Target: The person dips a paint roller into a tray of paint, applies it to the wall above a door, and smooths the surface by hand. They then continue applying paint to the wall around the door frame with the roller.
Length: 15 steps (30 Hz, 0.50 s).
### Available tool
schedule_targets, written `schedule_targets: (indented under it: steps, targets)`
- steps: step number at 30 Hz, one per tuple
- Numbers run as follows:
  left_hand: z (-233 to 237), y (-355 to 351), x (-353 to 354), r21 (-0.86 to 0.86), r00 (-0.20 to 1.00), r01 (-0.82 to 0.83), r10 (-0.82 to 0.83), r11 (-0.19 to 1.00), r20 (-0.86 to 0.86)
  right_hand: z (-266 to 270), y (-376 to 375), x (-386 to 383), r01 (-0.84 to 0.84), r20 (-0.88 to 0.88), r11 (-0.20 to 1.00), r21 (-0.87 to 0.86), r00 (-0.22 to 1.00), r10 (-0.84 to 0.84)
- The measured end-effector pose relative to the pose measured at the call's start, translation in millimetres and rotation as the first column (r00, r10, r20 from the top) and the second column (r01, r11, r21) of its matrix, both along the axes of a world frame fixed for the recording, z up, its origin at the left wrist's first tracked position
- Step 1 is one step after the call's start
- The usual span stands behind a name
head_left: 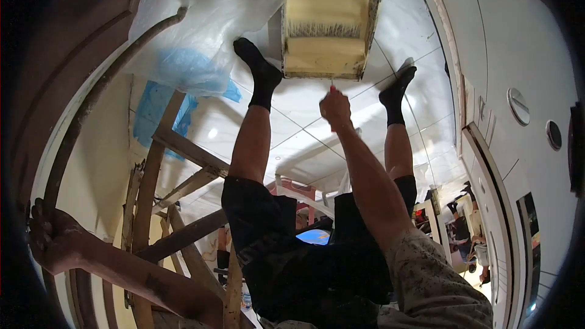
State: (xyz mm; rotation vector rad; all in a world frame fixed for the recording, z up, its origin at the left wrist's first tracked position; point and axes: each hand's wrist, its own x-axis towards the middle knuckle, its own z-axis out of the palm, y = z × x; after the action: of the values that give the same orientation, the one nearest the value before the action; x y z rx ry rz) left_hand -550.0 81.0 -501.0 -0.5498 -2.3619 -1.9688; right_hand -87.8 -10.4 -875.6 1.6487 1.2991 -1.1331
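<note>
My right hand [335, 109] is closed round the red handle of a paint roller. The roller's cream-coated sleeve [326, 47] lies across the paint tray [373, 24], which holds cream paint and sits on the floor between my feet. At the far left, my left hand [58, 240] has its fingers curled beside a long curved pole [91, 94]; what they grip is unclear.
Clear plastic sheeting [207, 12] and blue plastic [152, 106] lie at the upper left. A wooden frame [189, 149] stands beside my left leg. White panels [518, 42] line the right side. Parts of other people [463, 231] show at the lower right.
</note>
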Motion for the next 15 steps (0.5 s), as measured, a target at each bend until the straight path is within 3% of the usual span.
schedule_targets:
  steps: [1,2,3,4,5,7,9,10,11,12,13,14,15]
  targets:
    - [-3.5,5.0,8.5,-0.012,0.993,-0.099,0.098,0.995,-0.072,-1.7,12.7,-2.9,-0.017,-0.060,0.998,0.062,0.998,0.021]
    - [-0.8,-2.7,-2.1,-0.023,0.993,-0.099,0.097,0.995,-0.070,-20.7,17.3,2.2,-0.259,-0.163,0.962,0.083,0.949,0.269]
    - [-1.4,-7.0,-4.5,-0.020,0.993,-0.103,0.101,0.995,-0.062,-2.1,42.4,-14.8,0.196,-0.147,0.967,0.160,0.974,-0.173]
    - [-1.8,-10.1,-5.6,0.026,0.994,-0.096,0.097,0.995,-0.045,-35.5,40.2,-11.1,-0.099,-0.149,0.992,0.081,0.983,0.110]
    - [-0.6,-13.5,-10.4,0.073,0.996,-0.086,0.088,0.994,-0.029,-38.4,51.8,-9.6,-0.099,-0.144,0.991,0.088,0.983,0.111]
    - [3.8,-27.1,-25.3,0.050,0.999,-0.017,0.015,0.999,0.038,-38.3,80.6,-13.2,-0.588,-0.133,0.786,0.191,0.778,0.614]
    - [-3.3,-7.9,5.1,-0.095,0.976,-0.194,0.183,0.976,-0.117,-11.0,93.6,-25.0,-0.587,-0.112,0.801,0.117,0.794,0.598]
    - [-0.1,-21.9,-8.3,0.019,0.999,-0.049,0.049,0.999,-0.016,-6.2,87.5,-24.1,-0.636,-0.120,0.765,0.106,0.755,0.645]
    - [1.7,-24.1,-15.0,0.025,0.999,-0.049,0.050,0.998,-0.015,-6.1,76.1,-19.2,-0.684,-0.127,0.723,0.092,0.712,0.690]
    - [2.5,-26.5,-20.4,0.023,0.998,-0.063,0.063,0.998,0.010,-4.0,58.3,-14.7,-0.577,-0.108,0.807,0.124,0.801,0.589]
    - [2.9,-28.2,-22.5,0.018,0.997,-0.076,0.075,0.997,0.035,-13.4,31.2,-8.9,0.090,-0.049,0.979,0.183,0.995,-0.083]
    - [3.4,-29.1,-23.3,0.017,0.997,-0.074,0.073,0.997,0.039,-47.4,-12.9,13.5,-0.134,-0.090,0.985,0.112,0.985,0.144]
    - [4.1,-29.5,-24.6,-0.009,0.997,-0.078,0.079,0.997,0.009,-16.5,-12.4,9.2,-0.042,-0.115,0.988,0.151,0.992,0.060]
